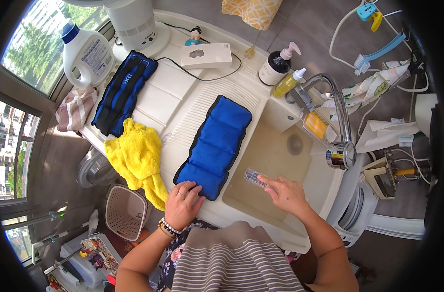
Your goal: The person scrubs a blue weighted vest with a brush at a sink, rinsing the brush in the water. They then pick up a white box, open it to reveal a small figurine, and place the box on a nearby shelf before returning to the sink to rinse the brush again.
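A blue fabric ankle weight (217,144) with black edging lies on the ribbed drainboard left of the sink. On its near end my left hand (182,204) holds it, fingers over the top and thumb near the corner. My right hand (285,193) grips a small clear scrub brush (255,177) over the sink basin (269,153), apart from the weight. A second ankle weight (125,91), with black straps and printing, lies farther left. Between the weights and the counter's front edge, a yellow towel (136,157) is bunched up and hangs over the rim.
A chrome faucet (344,109) arches over the basin's right side. Behind the sink stand a pump bottle (274,68) and a yellow-liquid bottle (287,84). A white box (206,56), a cable and a detergent jug (88,54) line the back left. Below sits a laundry basket (125,215).
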Available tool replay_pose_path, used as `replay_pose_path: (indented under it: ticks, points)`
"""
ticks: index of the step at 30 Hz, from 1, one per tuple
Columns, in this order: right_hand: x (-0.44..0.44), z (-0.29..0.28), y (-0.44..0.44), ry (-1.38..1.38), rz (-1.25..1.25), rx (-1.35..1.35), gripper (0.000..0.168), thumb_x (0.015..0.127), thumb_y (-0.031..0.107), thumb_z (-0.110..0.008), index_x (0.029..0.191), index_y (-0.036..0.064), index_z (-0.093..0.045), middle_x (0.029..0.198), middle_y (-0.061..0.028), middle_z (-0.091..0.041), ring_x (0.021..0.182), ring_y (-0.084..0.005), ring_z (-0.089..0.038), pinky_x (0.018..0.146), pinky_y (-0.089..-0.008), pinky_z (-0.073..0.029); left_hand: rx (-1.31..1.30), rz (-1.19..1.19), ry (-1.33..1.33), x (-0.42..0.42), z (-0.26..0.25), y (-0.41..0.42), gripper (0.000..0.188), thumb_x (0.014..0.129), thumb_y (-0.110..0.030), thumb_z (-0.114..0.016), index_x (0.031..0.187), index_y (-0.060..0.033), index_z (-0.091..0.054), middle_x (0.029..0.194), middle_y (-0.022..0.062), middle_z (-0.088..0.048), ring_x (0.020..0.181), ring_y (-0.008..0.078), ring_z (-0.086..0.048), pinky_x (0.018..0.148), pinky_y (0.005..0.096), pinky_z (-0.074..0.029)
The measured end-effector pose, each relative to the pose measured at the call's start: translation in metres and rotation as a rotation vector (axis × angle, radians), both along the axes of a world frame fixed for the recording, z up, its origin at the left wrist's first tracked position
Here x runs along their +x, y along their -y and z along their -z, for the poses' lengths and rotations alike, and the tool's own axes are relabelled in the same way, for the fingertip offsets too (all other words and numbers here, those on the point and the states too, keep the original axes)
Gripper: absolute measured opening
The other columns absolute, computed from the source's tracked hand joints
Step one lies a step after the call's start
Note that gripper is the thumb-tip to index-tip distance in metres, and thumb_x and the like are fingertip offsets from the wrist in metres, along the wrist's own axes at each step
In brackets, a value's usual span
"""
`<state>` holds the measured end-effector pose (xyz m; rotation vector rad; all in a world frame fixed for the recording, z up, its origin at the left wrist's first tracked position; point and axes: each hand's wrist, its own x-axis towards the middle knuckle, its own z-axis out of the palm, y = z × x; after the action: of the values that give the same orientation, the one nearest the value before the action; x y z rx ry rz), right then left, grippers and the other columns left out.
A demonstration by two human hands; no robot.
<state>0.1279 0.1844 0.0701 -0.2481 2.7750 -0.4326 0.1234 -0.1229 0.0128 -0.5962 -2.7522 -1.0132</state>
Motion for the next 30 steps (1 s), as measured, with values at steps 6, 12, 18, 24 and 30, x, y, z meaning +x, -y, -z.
replay_pose_path:
  ticks: [6, 12, 18, 24, 30]
  points:
    - [-0.016, 0.017, 0.115, -0.27, -0.148, -0.18, 0.04, 0.087, 0.032, -0.064, 0.126, 0.04, -0.059, 0.07, -0.0009, -0.049, 0.054, -0.0171, -0.056, 0.046, -0.0318, -0.045, 0.277, -0.383, 0.008, -0.024, -0.022, 0.034, 0.022, 0.086, 0.005, -0.053, 0.107, 0.0017, -0.049, 0.104, 0.0152, -0.05, 0.094, 0.0272, -0.053, 0.076, 0.0342, -0.048]
    - [0.047, 0.036, 0.02, 0.027, -0.204, -0.229, 0.039, 0.088, 0.033, -0.062, 0.125, 0.044, -0.058, 0.072, -0.0012, -0.051, 0.051, -0.02, -0.053, 0.043, -0.0332, -0.043, 0.277, -0.423, 0.006, -0.025, -0.032, 0.052, 0.028, 0.085, 0.003, -0.055, 0.112, 0.0007, -0.05, 0.109, 0.0148, -0.052, 0.099, 0.0277, -0.053, 0.079, 0.0342, -0.048]
    - [0.025, 0.036, 0.039, -0.186, -0.193, -0.365, 0.038, 0.085, 0.025, -0.067, 0.121, 0.036, -0.064, 0.065, -0.0023, -0.051, 0.052, -0.0186, -0.052, 0.046, -0.0326, -0.043, 0.081, 0.051, 0.099, -0.017, -0.021, -0.001, 0.024, 0.079, 0.002, -0.061, 0.102, -0.0019, -0.061, 0.114, 0.0147, -0.058, 0.108, 0.0328, -0.057, 0.09, 0.0386, -0.048]
    - [0.004, 0.053, 0.024, -0.282, 0.085, -0.544, 0.043, 0.083, 0.02, -0.07, 0.123, 0.032, -0.063, 0.071, -0.003, -0.056, 0.056, -0.0218, -0.054, 0.053, -0.0321, -0.047, -0.05, 0.083, 0.047, -0.008, 0.002, -0.011, 0.023, 0.072, 0.004, -0.061, 0.094, -0.0021, -0.065, 0.113, 0.011, -0.06, 0.111, 0.0308, -0.058, 0.09, 0.0387, -0.05]
    - [0.0, 0.072, 0.008, -0.223, 0.228, -0.443, 0.043, 0.082, 0.018, -0.07, 0.123, 0.03, -0.064, 0.072, -0.0025, -0.056, 0.06, -0.0203, -0.056, 0.056, -0.0323, -0.047, -0.109, 0.082, 0.022, -0.003, 0.004, -0.013, 0.023, 0.073, 0.003, -0.061, 0.096, 0.0001, -0.065, 0.116, 0.0114, -0.059, 0.114, 0.0304, -0.056, 0.092, 0.038, -0.049]
